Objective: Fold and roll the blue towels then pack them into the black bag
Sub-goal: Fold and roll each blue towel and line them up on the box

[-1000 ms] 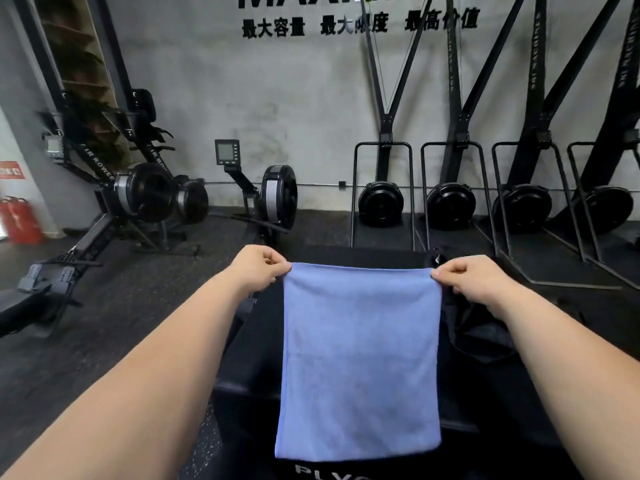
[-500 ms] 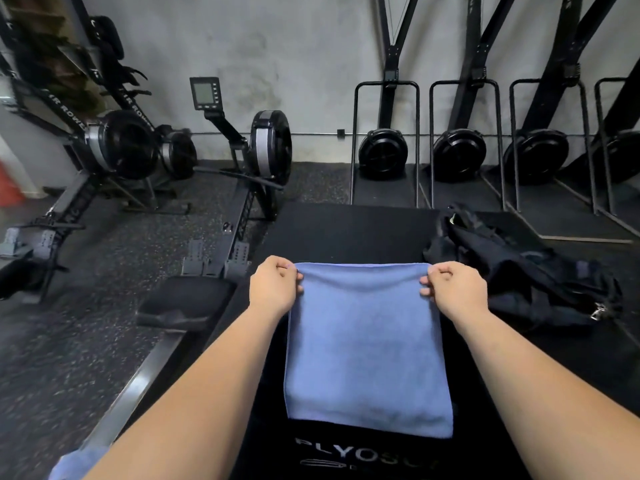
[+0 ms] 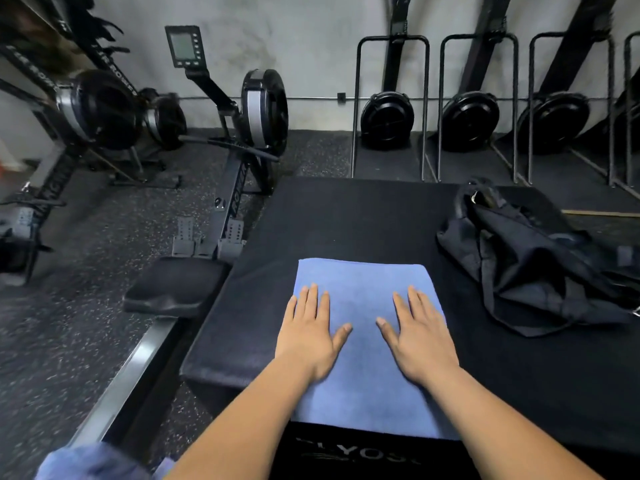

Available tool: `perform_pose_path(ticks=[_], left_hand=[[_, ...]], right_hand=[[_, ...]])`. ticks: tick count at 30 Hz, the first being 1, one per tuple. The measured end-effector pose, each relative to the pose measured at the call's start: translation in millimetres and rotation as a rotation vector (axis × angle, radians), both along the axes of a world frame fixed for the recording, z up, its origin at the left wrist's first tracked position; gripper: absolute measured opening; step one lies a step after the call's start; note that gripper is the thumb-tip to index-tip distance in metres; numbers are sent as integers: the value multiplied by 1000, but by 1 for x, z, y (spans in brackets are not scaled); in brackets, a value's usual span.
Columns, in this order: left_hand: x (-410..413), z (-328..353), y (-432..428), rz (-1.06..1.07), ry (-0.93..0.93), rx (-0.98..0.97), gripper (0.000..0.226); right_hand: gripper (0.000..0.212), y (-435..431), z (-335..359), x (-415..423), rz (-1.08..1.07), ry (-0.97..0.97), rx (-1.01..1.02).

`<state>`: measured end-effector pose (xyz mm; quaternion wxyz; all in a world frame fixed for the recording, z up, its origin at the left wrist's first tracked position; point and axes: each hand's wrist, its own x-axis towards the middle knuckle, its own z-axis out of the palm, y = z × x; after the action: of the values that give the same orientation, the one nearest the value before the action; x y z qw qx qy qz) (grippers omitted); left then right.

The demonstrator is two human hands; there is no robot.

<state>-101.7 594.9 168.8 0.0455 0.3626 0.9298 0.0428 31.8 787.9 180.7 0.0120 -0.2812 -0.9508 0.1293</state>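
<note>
— Towel (image 3: pixel 365 372) location?

— Folded flat on the box (image 3: pixel 346 216), near edge draped over the front lip. Bag (image 3: pixel 530 271) on the same top to the right, crumpled, well apart from it.

— Hands?

— Left hand (image 3: pixel 311 336) and right hand (image 3: pixel 419 339) pressed palm-down on the towel, side by side with a gap between, fingers straight, clamped on nothing.

— Risks from here?

— Three, at a guess. Rolling from the hanging edge: likely to drag the whole fold off the box. Uneven pressure between the palms: a skewed, cone-shaped roll, too loose for packing. Letting go too early: prone to springing open short of the bag.

— Anything else?

— Bag mouth hard to make out; impossible to tell whether open. Also a blurred blue bundle (image 3: pixel 90 462) at lower left, off the box.
</note>
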Motion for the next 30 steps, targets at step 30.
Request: perform_pose_path(ticks=[30], left_hand=[[43, -3, -62, -298, 70, 163, 71]], right_hand=[[79, -10, -1, 75, 373, 47, 147]])
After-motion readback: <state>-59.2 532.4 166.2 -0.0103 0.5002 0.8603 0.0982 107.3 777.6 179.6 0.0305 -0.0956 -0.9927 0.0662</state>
